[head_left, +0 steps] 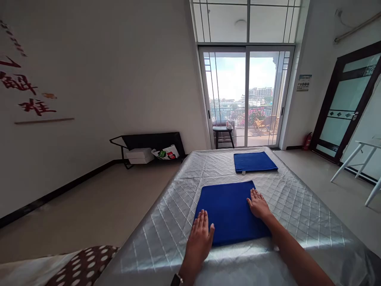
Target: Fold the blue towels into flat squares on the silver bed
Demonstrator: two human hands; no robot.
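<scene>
A folded blue towel (228,210) lies flat on the silver quilted bed cover (297,206) in front of me. My left hand (201,236) rests open and flat on its near left corner, fingers stretched forward. My right hand (258,203) lies open, palm down, on the towel's right edge. Farther up the bed, a second folded blue towel (254,161) lies by itself with a small white tag at its near edge.
A dotted brown and white pillow (80,266) shows at the lower left. A black low rack (149,145) with white boxes stands by the left wall. A dark stool (223,135) stands before the glass balcony doors (247,95). White table legs (357,163) at right.
</scene>
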